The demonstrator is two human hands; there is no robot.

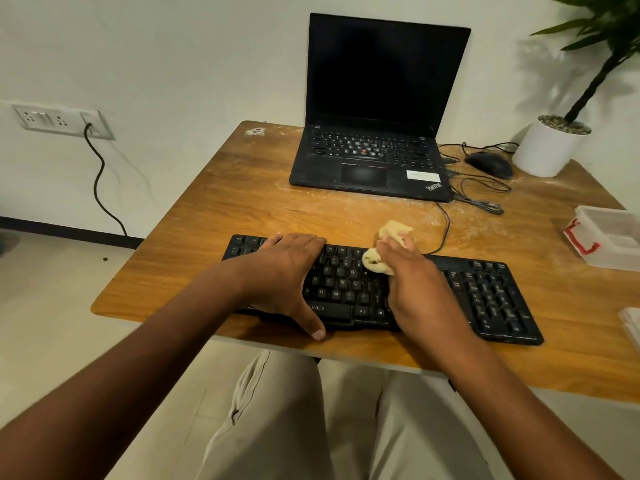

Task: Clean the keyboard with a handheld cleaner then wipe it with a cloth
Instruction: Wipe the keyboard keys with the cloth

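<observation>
A: Status?

B: Black full-size plastic keyboard (381, 292) sits at the near edge of the scuffed wooden table (263, 209). Left hand (284, 271) lies flat over its left keys, fingers straight and close together, thumb hooked over the front edge. Looks like it's bracing the board.

A: Right hand?

B: Right hand (415, 282) has its fingers curled round a crumpled pale-yellow cloth (384, 251), pressed on the upper middle key rows. One wad sticks out left of the hand, another beyond the fingertips.

A: So we're on the wipe step?

B: My read, yes. No handheld cleaner in view, so I'd guess that step is done, can't confirm. Cloth is mid-board; the numpad side on the right isn't being touched now. How much is already wiped, can't tell.

A: Anything unclear?

B: Left keys are hidden under the hand. Keys look clean-ish, but dust wouldn't show at this resolution. Table has pale powdery smears near the open black laptop (374, 133) and the clear plastic box with a red latch (606, 233), which is cut off at the right edge. Something white below it is also cropped, unidentifiable.
</observation>
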